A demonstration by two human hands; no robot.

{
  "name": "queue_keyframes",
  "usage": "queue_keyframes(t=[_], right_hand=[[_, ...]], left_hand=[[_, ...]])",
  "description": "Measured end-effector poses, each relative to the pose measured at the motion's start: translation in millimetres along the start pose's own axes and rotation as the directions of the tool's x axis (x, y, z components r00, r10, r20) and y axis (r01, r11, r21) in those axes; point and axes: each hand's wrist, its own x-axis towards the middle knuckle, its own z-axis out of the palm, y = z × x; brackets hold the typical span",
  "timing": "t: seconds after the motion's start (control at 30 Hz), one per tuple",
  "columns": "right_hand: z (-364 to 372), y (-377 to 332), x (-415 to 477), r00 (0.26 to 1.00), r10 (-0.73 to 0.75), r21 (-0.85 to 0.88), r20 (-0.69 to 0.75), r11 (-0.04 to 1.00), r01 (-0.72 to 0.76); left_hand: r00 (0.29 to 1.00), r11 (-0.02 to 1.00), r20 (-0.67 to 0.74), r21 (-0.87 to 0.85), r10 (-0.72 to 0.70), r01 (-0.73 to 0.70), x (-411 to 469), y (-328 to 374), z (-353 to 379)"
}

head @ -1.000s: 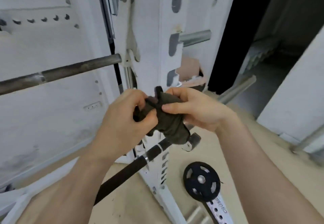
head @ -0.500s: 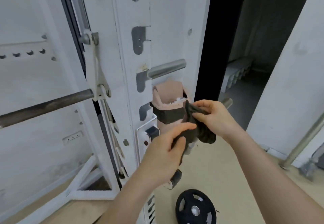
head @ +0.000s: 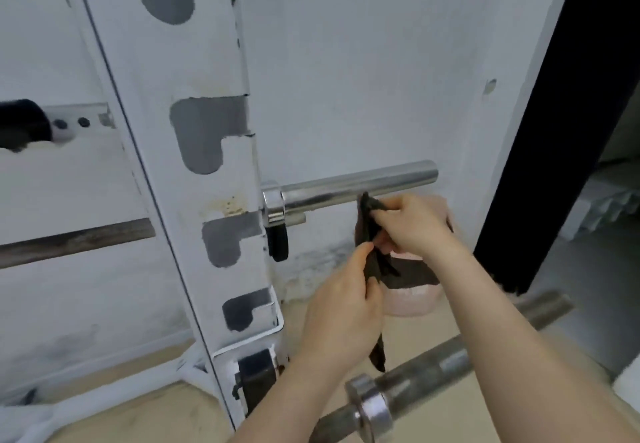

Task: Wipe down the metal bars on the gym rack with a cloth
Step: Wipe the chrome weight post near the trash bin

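Dark cloth (head: 372, 234) hanging just below shiny horizontal bar (head: 353, 186) on white rack (head: 221, 200)

Pink bin (head: 412, 304) beside white wall (head: 346, 61)

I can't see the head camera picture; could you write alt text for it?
Two hands hold a dark cloth up to a shiny bar jutting from a white rack: the right hand pinches its top by the bar, the left hand grips it lower down. A second bar crosses the foreground.
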Motion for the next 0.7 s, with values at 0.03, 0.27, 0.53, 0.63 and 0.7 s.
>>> queue_keyframes(t=[0.03,0.27,0.53,0.63,0.7], right_hand=[[2,-4,13,1.000,-0.013,0.093,0.025,0.996,0.011],[51,-51,77,0.947,-0.275,0.323,-0.168,0.892,0.317],[94,-48,99,0.694,-0.703,-0.370,0.152,0.611,0.700],[91,-48,99,0.659,-0.709,-0.404,0.251,0.542,0.737],[82,-51,100,0.655,-0.674,-0.325,0.341,0.569,0.755]], left_hand=[[0.998,0.999,-0.048,-0.021,-0.048,0.047,11,-1,3],[0.852,0.922,-0.402,-0.324,-0.336,0.211,73,-7,-8],[0.731,0.833,-0.673,0.339,-0.111,0.438,85,-23,-18],[0.750,0.750,-0.658,0.463,-0.067,0.472,92,-27,-23],[0.766,0.743,-0.637,0.473,-0.082,0.473,95,-27,-22]])
